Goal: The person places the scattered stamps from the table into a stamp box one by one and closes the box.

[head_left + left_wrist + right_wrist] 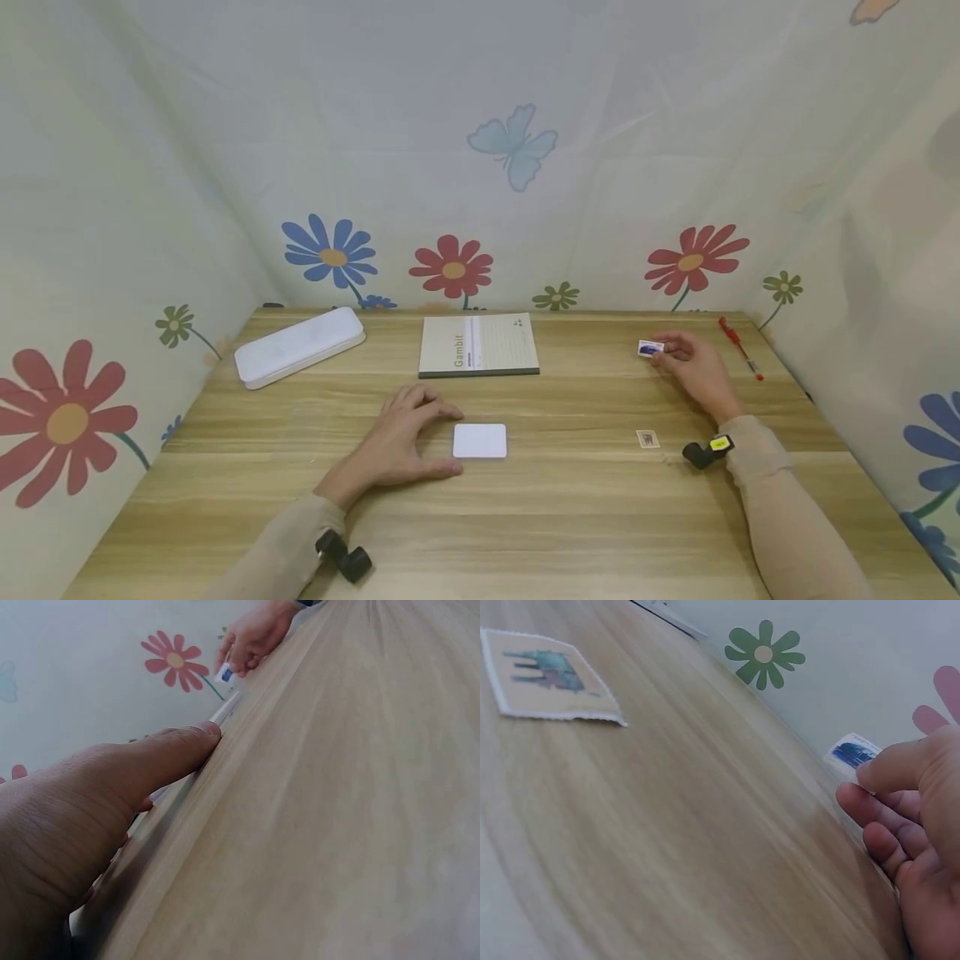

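Between thumb and fingers my right hand (696, 368) pinches a small blue postage stamp (649, 348) with a white border, held at the right of the table. In the right wrist view the blue stamp (853, 753) sticks out past the thumb tip. A second stamp (647, 439), beige with a dark picture, lies flat on the table nearer to me. My left hand (405, 437) rests on the table, thumb and fingers spread apart beside the left edge of a small white rounded card or flat box (480, 441). Whether its thumb touches that edge is hard to tell.
A notebook (480, 345) marked "Gambit" lies at the back middle. At the back left is a long white case (300, 347), and a red pen (741, 347) lies at the far right. A clear flat sheet (303, 429) seems to lie left of my left hand. Printed curtains surround the wooden table.
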Demonstrator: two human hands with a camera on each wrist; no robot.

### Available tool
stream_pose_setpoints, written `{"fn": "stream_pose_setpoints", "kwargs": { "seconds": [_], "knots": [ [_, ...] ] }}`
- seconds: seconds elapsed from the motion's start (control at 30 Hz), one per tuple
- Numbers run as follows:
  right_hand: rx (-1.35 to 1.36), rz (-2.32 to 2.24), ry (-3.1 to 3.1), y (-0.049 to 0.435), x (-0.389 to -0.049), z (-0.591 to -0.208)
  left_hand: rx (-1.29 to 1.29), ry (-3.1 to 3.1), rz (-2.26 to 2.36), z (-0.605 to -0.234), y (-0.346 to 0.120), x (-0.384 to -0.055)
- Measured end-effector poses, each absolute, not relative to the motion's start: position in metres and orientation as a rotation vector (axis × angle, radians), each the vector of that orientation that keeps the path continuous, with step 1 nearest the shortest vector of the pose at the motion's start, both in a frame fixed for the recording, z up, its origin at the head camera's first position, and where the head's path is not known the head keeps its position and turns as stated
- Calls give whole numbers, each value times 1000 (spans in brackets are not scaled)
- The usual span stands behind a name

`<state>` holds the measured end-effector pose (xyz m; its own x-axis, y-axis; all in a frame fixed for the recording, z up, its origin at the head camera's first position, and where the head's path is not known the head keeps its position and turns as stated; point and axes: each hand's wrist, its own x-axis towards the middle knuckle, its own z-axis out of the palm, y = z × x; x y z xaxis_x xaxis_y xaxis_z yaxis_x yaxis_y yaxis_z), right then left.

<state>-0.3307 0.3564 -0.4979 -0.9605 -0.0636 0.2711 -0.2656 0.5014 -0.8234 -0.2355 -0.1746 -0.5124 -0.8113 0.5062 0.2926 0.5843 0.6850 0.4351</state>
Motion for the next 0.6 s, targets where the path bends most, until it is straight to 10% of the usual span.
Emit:
{"fn": "stream_pose_setpoints", "kwargs": {
  "seconds": [0.6],
  "knots": [
    [221,1594,-2472,344,-328,-485,-886,-2762,-800,-510,-175,-236]
  ]
}}
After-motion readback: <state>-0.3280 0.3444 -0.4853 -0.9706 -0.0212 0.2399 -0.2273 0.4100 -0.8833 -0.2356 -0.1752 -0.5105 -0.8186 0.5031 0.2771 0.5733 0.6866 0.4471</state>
